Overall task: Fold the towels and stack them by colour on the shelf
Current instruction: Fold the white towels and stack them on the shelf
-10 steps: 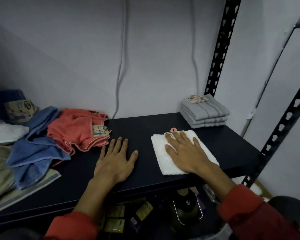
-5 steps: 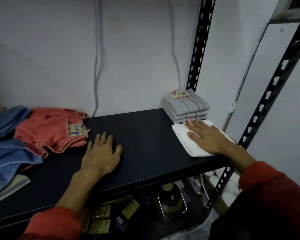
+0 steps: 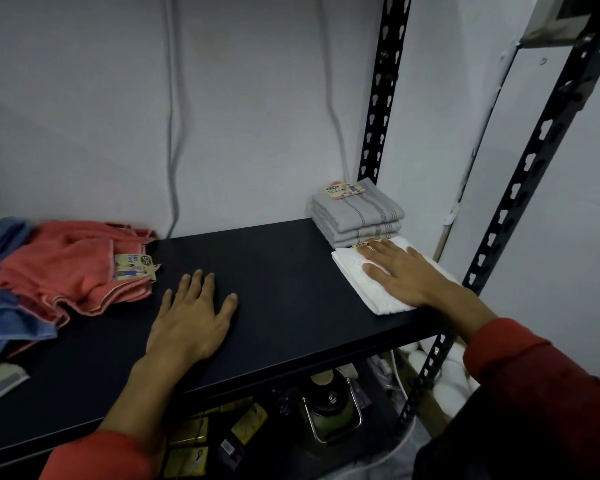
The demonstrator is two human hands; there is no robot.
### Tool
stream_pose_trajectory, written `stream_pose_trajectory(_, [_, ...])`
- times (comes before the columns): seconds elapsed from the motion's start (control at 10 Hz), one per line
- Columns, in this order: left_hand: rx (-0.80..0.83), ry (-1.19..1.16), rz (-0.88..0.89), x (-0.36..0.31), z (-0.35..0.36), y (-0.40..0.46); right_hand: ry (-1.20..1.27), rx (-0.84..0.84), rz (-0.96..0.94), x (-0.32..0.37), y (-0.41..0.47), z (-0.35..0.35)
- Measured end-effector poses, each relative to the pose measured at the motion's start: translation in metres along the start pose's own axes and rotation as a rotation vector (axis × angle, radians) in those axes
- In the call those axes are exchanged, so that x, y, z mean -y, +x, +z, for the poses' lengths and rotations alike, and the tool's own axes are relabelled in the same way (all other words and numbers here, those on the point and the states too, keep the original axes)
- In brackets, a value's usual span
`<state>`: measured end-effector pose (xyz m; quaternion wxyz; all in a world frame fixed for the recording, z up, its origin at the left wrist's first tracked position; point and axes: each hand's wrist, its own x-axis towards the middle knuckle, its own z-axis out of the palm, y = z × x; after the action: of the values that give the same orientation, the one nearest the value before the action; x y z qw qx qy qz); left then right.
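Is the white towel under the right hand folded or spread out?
Folded: the white towel lies as a compact rectangle under the flat right hand.

A folded white towel (image 3: 357, 275) lies flat at 3 o'clock on the shelf (image 3: 274, 289), touching the grey stack (image 3: 357, 216). Pink towels (image 3: 70, 268) and blue towels (image 3: 0, 317) lie messy at 9 o'clock.

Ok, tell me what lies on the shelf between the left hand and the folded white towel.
Nothing: in the head view, only bare black shelf runs from the left hand to the white towel.
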<state>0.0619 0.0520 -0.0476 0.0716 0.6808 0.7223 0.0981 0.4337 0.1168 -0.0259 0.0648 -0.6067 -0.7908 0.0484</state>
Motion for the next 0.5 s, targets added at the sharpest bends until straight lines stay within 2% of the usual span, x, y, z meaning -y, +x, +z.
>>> stream_pose_trajectory(0.3, [-0.01,-0.012,0.012,-0.001,-0.002,-0.002,0.011,0.003,0.015,0.004,-0.002,-0.004])
stream_pose_trajectory(0.5, [-0.07,-0.064,0.082,0.002,-0.006,-0.016,-0.136,-0.261,-0.027,0.052,-0.016,-0.019])
